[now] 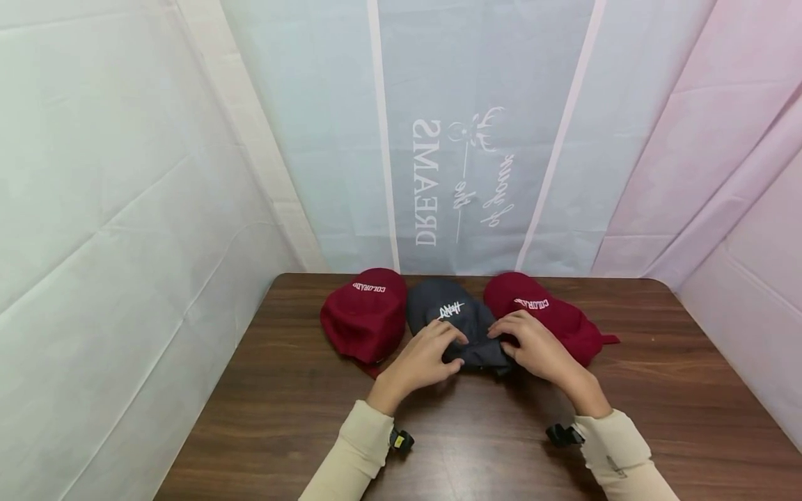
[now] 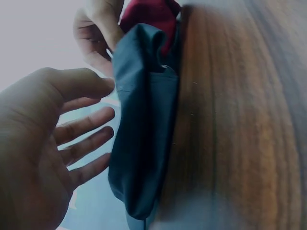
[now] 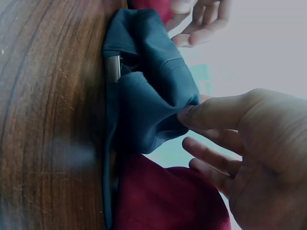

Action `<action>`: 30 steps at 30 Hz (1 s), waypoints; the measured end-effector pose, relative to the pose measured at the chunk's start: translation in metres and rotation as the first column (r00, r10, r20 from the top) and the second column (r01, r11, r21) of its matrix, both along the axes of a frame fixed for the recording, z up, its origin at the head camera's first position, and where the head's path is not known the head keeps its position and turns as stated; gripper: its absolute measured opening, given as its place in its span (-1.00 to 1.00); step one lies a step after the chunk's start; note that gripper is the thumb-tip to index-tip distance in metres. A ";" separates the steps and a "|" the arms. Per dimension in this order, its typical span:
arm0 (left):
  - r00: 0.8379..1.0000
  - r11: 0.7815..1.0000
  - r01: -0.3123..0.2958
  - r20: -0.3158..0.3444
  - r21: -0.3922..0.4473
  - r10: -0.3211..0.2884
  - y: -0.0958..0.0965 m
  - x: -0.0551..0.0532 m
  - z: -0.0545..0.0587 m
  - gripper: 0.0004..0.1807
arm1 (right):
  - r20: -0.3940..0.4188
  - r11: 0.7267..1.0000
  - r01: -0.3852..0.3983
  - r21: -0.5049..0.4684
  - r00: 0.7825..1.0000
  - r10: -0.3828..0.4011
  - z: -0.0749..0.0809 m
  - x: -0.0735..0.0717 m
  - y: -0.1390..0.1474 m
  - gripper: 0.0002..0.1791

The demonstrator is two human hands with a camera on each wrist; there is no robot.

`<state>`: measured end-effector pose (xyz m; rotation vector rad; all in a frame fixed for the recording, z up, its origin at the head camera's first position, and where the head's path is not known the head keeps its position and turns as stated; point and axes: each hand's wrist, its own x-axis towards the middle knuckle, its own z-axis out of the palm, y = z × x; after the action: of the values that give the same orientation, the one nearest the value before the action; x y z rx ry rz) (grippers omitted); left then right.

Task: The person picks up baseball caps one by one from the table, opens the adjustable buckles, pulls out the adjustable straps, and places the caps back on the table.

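A dark blue-grey cap point(image 1: 435, 298) with white lettering lies between two red caps at the table's back. My right hand point(image 1: 534, 348) pinches a fold of its fabric at the right side; in the right wrist view, the thumb presses the cloth point(image 3: 158, 91) against fingers partly hidden behind it. A metal strap buckle point(image 3: 113, 69) shows at the cap's edge. Over the cap's left side is my left hand point(image 1: 426, 356), fingers spread and loosely bent. The left wrist view has its thumb tip close by the fabric point(image 2: 144, 110); whether they touch I cannot tell.
One red cap point(image 1: 370, 313) sits left of the dark cap. Another red cap point(image 1: 557, 320), its strap sticking out rightward, lies to the right. The wooden table point(image 1: 464, 452) meets a printed curtain point(image 1: 464, 83) behind and a white cloth wall point(image 1: 113, 209) at left.
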<state>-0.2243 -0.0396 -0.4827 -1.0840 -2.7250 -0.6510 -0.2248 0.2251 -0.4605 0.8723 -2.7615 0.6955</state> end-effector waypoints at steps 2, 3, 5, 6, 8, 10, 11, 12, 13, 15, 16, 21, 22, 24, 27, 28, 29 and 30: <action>1.000 0.999 -0.012 -0.004 -0.052 0.012 0.000 0.000 -0.003 -0.65 | 0.001 1.000 0.008 -0.007 1.000 -0.008 -0.001 0.001 -0.001 -0.71; 1.000 0.997 -0.019 -0.011 -0.073 0.019 0.001 0.000 -0.005 -0.65 | 0.002 1.000 0.012 -0.012 1.000 -0.012 -0.002 0.001 -0.001 -0.71; 0.999 0.995 -0.035 -0.023 -0.098 0.033 0.001 0.000 -0.007 -0.68 | 0.000 1.000 0.019 -0.018 1.000 -0.019 -0.002 0.002 -0.001 -0.72; 0.999 0.993 -0.043 -0.032 -0.106 0.040 0.001 -0.001 -0.009 -0.70 | -0.002 1.000 0.020 -0.021 1.000 -0.020 -0.002 0.002 -0.002 -0.73; 0.998 0.993 -0.054 -0.050 -0.108 0.049 0.001 -0.001 -0.011 -0.77 | -0.007 0.999 0.022 -0.027 1.000 -0.022 -0.002 0.003 -0.003 -0.73; 0.996 0.993 -0.057 -0.067 -0.100 0.050 0.000 -0.002 -0.012 -0.82 | -0.007 0.999 0.027 -0.032 1.000 -0.027 -0.002 0.003 -0.003 -0.73; 0.996 0.994 -0.058 -0.076 -0.091 0.051 0.000 -0.002 -0.012 -0.84 | -0.007 0.999 0.030 -0.035 1.000 -0.031 -0.002 0.003 -0.003 -0.73; 0.995 0.995 -0.058 -0.084 -0.080 0.051 -0.001 -0.002 -0.013 -0.86 | -0.006 0.999 0.034 -0.037 0.999 -0.034 -0.002 0.003 -0.004 -0.73; 0.995 0.996 -0.056 -0.088 -0.067 0.050 -0.002 -0.002 -0.013 -0.87 | -0.005 0.999 0.037 -0.038 0.999 -0.037 -0.001 0.003 -0.004 -0.73; 0.995 0.998 -0.055 -0.089 -0.039 0.051 -0.003 -0.002 -0.012 -0.90 | -0.002 0.998 0.041 -0.040 0.999 -0.041 -0.001 0.003 -0.004 -0.73; 0.995 0.998 -0.054 -0.089 -0.026 0.051 -0.004 -0.002 -0.011 -0.91 | 0.000 0.998 0.042 -0.041 0.999 -0.042 -0.001 0.004 -0.004 -0.73; 0.995 0.999 -0.047 -0.085 0.016 0.048 -0.007 -0.002 -0.010 -0.92 | 0.012 0.997 0.056 -0.045 0.998 -0.056 -0.002 0.004 -0.005 -0.75; 0.995 0.999 -0.047 -0.087 0.024 0.049 -0.008 -0.002 -0.010 -0.92 | 0.016 0.997 0.062 -0.046 0.998 -0.062 -0.002 0.005 -0.005 -0.75; 0.994 0.998 -0.050 -0.099 0.041 0.054 -0.009 -0.002 -0.010 -0.91 | 0.017 0.996 0.071 -0.048 0.997 -0.070 -0.001 0.005 -0.005 -0.76; 0.991 0.996 -0.058 -0.120 0.067 0.066 -0.012 -0.003 -0.008 -0.89 | 0.012 0.995 0.081 -0.055 0.997 -0.080 0.001 0.006 -0.006 -0.77; 0.989 0.995 -0.061 -0.127 0.074 0.070 -0.013 -0.003 -0.007 -0.89 | 0.009 0.995 0.082 -0.059 0.997 -0.082 0.002 0.007 -0.006 -0.77; 0.989 0.995 -0.063 -0.130 0.083 0.074 -0.014 -0.003 -0.005 -0.89 | 0.008 0.994 0.085 -0.064 0.996 -0.084 0.003 0.007 -0.006 -0.77; 0.988 0.994 -0.065 -0.135 0.093 0.077 -0.015 -0.003 -0.004 -0.88 | 0.007 0.994 0.088 -0.070 0.996 -0.088 0.004 0.008 -0.006 -0.76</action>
<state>-0.2274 -0.0542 -0.4869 -0.9693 -2.5785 -0.6533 -0.2171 0.2187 -0.4563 0.7310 -2.7414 0.7740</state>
